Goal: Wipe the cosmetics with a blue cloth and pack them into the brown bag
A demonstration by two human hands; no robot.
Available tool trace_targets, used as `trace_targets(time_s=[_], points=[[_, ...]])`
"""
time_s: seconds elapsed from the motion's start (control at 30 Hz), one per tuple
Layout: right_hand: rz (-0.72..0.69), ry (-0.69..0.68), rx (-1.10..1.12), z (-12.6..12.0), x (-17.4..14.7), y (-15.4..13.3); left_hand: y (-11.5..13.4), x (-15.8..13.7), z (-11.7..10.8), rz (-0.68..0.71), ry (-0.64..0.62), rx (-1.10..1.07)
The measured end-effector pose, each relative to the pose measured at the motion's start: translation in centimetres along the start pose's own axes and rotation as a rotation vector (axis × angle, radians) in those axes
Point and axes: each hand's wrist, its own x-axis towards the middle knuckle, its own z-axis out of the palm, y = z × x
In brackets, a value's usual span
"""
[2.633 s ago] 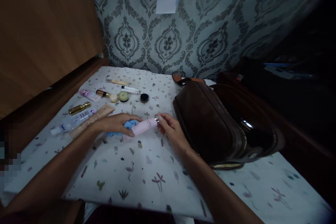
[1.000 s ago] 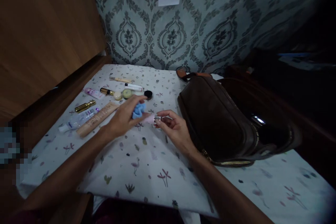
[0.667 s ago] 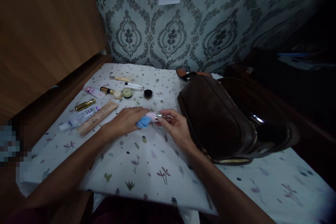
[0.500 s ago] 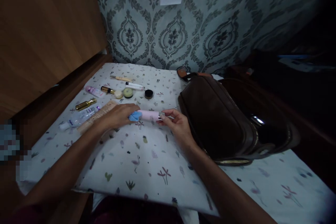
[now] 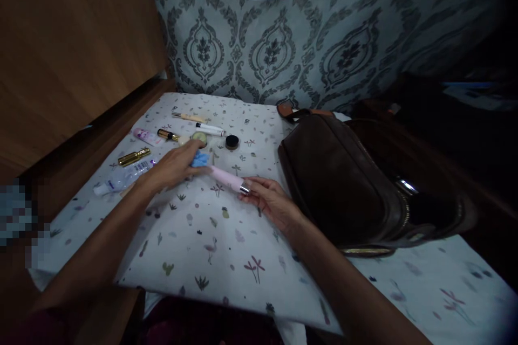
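Note:
A pink cosmetic tube [image 5: 226, 178] with a silver cap slants across the space between my hands, above the patterned cloth. My right hand [image 5: 273, 199] pinches it at the silver cap end. My left hand [image 5: 176, 164] is closed on a crumpled blue cloth [image 5: 199, 159] near the tube's other end; whether the cloth touches the tube is hard to tell. Behind my left fingers sits a green round jar [image 5: 199, 138], partly covered. Under my left wrist lies a clear bottle [image 5: 121, 179], and the tan flat piece beside it is mostly hidden.
A large brown leather bag [image 5: 332, 183] stands at the right. Farther back lie a black-lidded jar [image 5: 232, 142], a white tube [image 5: 210, 129] and a cream-coloured stick [image 5: 190, 117]. Gold tubes [image 5: 134, 157] and a pink-purple tube [image 5: 146, 136] are at the left, near a wooden cabinet [image 5: 81, 38].
My left hand with the blue cloth has moved up and left, toward the jars. The pink tube has tilted, its capped end dropping lower in my right hand.

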Motion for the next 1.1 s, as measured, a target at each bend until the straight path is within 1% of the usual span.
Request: trace_targets(time_s=[0.07,0.1,0.17,0.2,0.23,0.27,0.3,0.33,0.4,0.47,0.6,0.7,0.77,0.83,0.87,0.93,1.03,1.1], points=[[0.004,0.009,0.02,0.1,-0.1,0.1,0.8,0.0,0.1,-0.084,0.151,-0.052],[0.005,0.004,0.025,0.2,-0.2,0.1,1.6,-0.1,0.4,-0.1,0.21,-0.069],[0.013,-0.025,0.031,0.3,-0.3,0.3,3.5,-0.2,1.7,-0.058,0.284,-0.056],[0.016,-0.045,0.035,0.4,-0.3,0.4,4.5,-0.4,2.6,0.007,0.296,-0.005],[0.016,-0.069,0.039,0.4,-0.3,0.5,5.5,-0.5,3.6,0.108,0.313,0.073],[0.012,-0.097,0.038,0.4,-0.3,0.7,6.4,-0.6,4.6,0.206,0.307,0.159],[0.003,-0.125,0.033,0.4,-0.3,0.8,7.0,-0.7,5.4,0.272,0.301,0.225],[-0.01,-0.149,0.026,0.4,-0.2,0.9,7.5,-0.7,6.2,0.306,0.29,0.276],[-0.029,-0.172,0.015,0.4,-0.1,1.1,7.6,-0.6,6.9,0.291,0.257,0.33],[-0.029,-0.155,0.017,0.3,0.0,1.3,7.0,-0.4,6.8,0.208,0.218,0.333],[-0.022,-0.095,0.025,0.4,0.0,1.4,4.8,0.3,5.2,0.009,0.174,0.278],[-0.012,-0.075,0.024,0.6,-0.1,1.3,3.1,0.7,3.9,-0.114,0.2,0.275],[-0.004,-0.066,0.032,0.7,-0.2,1.1,2.4,0.7,3.3,-0.164,0.232,0.289],[-0.002,-0.055,0.046,0.8,-0.3,1.0,2.1,0.6,3.0,-0.17,0.264,0.283],[-0.004,-0.051,0.052,0.8,-0.4,1.0,2.1,0.5,2.9,-0.15,0.273,0.265],[-0.007,-0.044,0.057,0.9,-0.4,0.9,2.4,0.3,3.0,-0.067,0.258,0.199],[-0.009,-0.045,0.045,0.8,-0.3,1.0,3.3,-0.1,3.1,0.059,0.137,0.065],[-0.006,-0.054,0.031,0.7,-0.2,1.1,3.7,-0.2,3.0,0.088,0.048,-0.016]])
